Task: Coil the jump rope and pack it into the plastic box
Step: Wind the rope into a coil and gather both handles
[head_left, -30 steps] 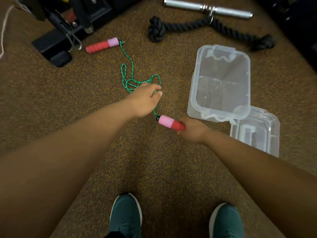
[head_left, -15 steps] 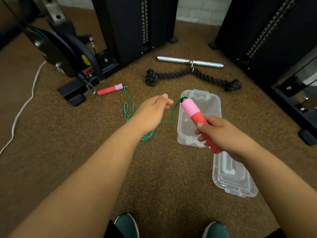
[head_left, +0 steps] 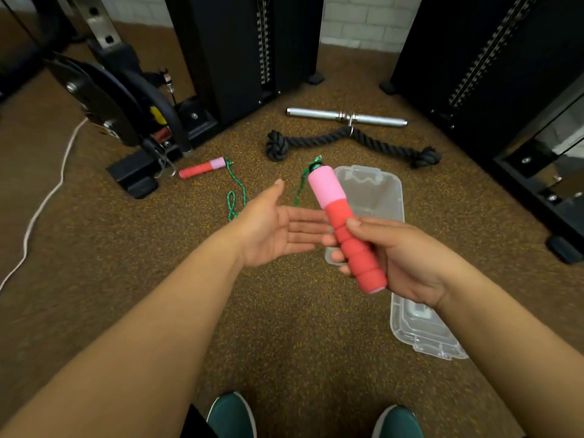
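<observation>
The right hand [head_left: 407, 263] holds one jump rope handle [head_left: 346, 229] up above the floor, its fingers [head_left: 335, 240] clamped around the red ribbed grip with the pink end pointing up and away. The green rope [head_left: 238, 191] leaves the top of that handle, drops behind the left hand [head_left: 271, 229], and runs in loose bends across the speckled floor [head_left: 284, 327] to the second handle [head_left: 202, 168], which lies well apart beside the foot of a black gym machine [head_left: 132, 180]. The left hand is palm up, its fingers apart and holding nothing, just beside the raised handle. The clear plastic box [head_left: 379, 191] sits open on the floor beneath the hands, with its lid [head_left: 420, 330] lying next to it on the near side. The coiling looks barely begun, since nearly all the rope is slack on the floor. To do this step well, the open left palm would likely serve as the form: lay the rope across it close to the held handle, then draw in even loops of matching size so none twist or knot. Keeping the loops small enough for the box matters, as does pulling the far handle in gently so it does not snag on the machine's foot. A black knotted rope attachment [head_left: 347, 143] and a metal bar [head_left: 346, 116] lie beyond the box, clear of the work.
</observation>
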Tool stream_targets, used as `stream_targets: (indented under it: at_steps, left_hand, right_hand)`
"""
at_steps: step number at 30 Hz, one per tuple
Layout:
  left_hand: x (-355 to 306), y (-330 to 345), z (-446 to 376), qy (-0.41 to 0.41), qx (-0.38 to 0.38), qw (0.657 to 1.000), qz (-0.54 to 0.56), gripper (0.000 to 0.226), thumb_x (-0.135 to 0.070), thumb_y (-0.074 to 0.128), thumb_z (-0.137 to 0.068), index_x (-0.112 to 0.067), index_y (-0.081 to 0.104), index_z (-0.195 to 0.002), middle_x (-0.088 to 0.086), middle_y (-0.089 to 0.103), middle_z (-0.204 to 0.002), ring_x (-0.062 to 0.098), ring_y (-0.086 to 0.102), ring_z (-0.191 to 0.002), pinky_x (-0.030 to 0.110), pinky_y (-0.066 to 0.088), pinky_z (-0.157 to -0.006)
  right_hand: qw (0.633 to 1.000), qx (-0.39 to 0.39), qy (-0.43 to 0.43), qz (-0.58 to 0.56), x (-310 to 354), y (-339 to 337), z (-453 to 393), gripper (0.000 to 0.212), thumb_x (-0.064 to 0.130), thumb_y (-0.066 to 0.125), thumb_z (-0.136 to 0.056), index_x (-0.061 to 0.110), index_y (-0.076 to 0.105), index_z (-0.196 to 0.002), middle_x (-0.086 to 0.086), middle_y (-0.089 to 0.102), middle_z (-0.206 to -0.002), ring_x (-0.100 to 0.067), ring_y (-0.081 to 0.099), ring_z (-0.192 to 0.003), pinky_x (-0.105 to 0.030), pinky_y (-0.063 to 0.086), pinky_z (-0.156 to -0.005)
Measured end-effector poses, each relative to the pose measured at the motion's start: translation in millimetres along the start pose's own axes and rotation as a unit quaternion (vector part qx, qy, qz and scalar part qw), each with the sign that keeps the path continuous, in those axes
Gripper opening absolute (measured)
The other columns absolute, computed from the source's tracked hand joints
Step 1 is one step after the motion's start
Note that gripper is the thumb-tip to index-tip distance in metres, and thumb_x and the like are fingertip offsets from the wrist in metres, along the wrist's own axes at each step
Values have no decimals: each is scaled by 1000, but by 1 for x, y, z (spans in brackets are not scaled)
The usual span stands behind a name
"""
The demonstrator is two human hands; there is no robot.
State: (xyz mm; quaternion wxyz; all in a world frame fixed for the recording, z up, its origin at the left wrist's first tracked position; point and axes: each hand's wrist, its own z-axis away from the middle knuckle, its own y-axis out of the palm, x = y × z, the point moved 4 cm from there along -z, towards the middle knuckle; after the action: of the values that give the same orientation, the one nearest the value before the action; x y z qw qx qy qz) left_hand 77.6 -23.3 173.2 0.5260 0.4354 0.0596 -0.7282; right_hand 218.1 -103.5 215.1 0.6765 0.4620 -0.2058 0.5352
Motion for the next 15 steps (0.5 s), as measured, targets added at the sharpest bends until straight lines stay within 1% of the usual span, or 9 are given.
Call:
stream_targets:
  at_steps: [1, 2, 3, 4, 6, 7, 9, 12, 15]
  left_hand:
    - [0, 2, 0, 0, 7, 1000, 20, 88, -65, 9, -92, 1, 67, -102, 20, 73, -99, 28, 70, -92, 38, 51, -86]
    - [-1, 3, 1, 4, 16, 999, 38, 89, -66, 9, -91, 3, 65, -106, 21, 72, -101, 29, 70, -92, 38, 51, -84]
    - [-2, 4, 1, 10, 27, 998, 55, 92, -67, 8, -91, 5, 61, -114, 24, 68, -109, 31, 67, -97, 38, 51, -87]
    - [-3, 5, 2, 16, 39, 997, 72, 94, -67, 7, -90, 6, 56, -123, 26, 63, -119, 35, 62, -108, 39, 48, -93]
    - [-4, 6, 6, 29, 60, 992, 108, 97, -69, 5, -89, 7, 49, -131, 28, 52, -134, 39, 49, -125, 41, 39, -105]
    - [-5, 6, 8, 35, 71, 989, 123, 98, -70, 5, -88, 6, 51, -130, 29, 51, -135, 38, 48, -127, 41, 36, -107]
    - [-8, 7, 11, 41, 98, 984, 144, 99, -72, 7, -87, 5, 57, -123, 27, 58, -128, 36, 55, -121, 41, 37, -107]
    - [-12, 7, 14, 43, 116, 980, 153, 93, -70, 12, -89, 4, 60, -119, 24, 65, -119, 32, 64, -108, 40, 43, -101]
    - [-15, 8, 16, 63, 113, 981, 147, 81, -62, 17, -93, 2, 61, -119, 19, 66, -121, 29, 65, -107, 39, 42, -101]
  right_hand:
    - [1000, 26, 2, -4, -1, 2, 1, 39, 17, 54, -81, 1, 56, -117, -15, 65, -94, -17, 64, -68, -26, 55, -58]
    - [999, 53, 4, -8, -2, 4, 2, 38, 16, 54, -81, 2, 56, -116, -15, 66, -96, -18, 65, -71, -27, 56, -62]
    - [996, 83, 9, -11, -4, 7, 3, 36, 14, 54, -82, 3, 57, -115, -15, 66, -98, -19, 66, -74, -30, 56, -68]
    - [993, 118, 13, -13, -6, 7, 3, 35, 12, 57, -83, 4, 57, -116, -15, 66, -101, -20, 66, -80, -33, 56, -75]
    - [984, 176, 23, 0, -13, 7, 4, 46, 9, 68, -78, 6, 54, -122, -17, 66, -107, -24, 65, -92, -40, 52, -89]
    - [982, 187, 33, 18, -17, 5, 4, 54, 7, 72, -75, 7, 52, -125, -17, 66, -109, -25, 65, -96, -40, 50, -94]
    - [982, 170, 51, 70, -26, 1, 2, 60, -1, 68, -74, 6, 46, -130, -15, 68, -107, -24, 65, -98, -35, 49, -95]
    - [975, 159, 70, 142, -34, 2, 2, 58, -3, 61, -76, 4, 43, -131, -12, 69, -105, -20, 65, -97, -26, 51, -88]
    - [965, 172, 87, 176, -38, 5, 1, 52, -2, 61, -78, 4, 46, -127, -12, 68, -106, -21, 64, -98, -27, 49, -89]
